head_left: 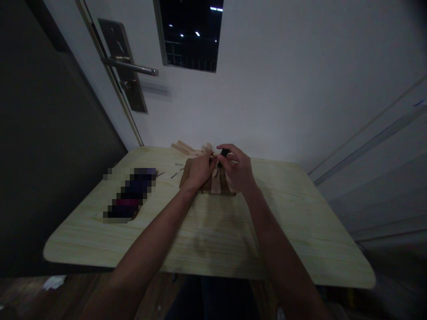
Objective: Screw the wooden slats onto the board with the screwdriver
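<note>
- Bare forearms (150,240) reach over the table (293,213) — a bump from either could send the loose nails (174,175) rolling.
- Right hand (239,169) pinches a small black object (224,153) between thumb and fingers; a slack grip could let it slip.
- Left hand (199,171) lies over the brown board (185,173); whether its fingers grip anything, I cannot tell.
- Pale strip (216,184) rests on that board, between the hands — a knock from the right one could skew it.

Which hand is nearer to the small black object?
Right. The right hand holds the black object; the left hand is to its left, over the brown piece.
</note>
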`<state>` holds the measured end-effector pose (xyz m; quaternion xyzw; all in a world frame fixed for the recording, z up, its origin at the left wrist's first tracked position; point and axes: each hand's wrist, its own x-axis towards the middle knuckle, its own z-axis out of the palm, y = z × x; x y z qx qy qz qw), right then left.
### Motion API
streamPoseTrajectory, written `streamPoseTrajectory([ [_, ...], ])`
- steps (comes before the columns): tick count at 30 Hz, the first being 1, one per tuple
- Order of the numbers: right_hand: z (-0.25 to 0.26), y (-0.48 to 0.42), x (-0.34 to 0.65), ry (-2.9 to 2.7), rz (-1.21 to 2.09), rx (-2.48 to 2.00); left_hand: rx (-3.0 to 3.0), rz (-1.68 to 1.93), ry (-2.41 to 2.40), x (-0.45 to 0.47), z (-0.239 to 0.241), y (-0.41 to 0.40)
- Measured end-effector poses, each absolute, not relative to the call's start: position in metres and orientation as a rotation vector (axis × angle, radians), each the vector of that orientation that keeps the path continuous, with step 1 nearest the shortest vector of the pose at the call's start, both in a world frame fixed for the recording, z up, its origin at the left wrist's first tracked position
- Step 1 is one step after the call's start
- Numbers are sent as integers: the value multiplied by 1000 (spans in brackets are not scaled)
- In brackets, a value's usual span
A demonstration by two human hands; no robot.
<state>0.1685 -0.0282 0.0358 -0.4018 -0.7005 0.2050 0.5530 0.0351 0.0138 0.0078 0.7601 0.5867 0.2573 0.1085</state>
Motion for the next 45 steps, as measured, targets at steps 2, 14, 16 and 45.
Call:
streamPoseTrajectory([
  [2, 35, -29, 168, -1687, 580, -904, 2236, 756, 1731, 35, 7, 15],
  [14, 32, -25, 168, -1693, 573, -910, 2310, 648, 1799, 36, 11, 10],
  [16, 30, -25, 168, -1683, 562, -944, 2311, 642, 1803, 36, 10, 10],
  [45, 30, -23, 169, -1622, 533, -969, 2324, 686, 1772, 34, 6, 13],
])
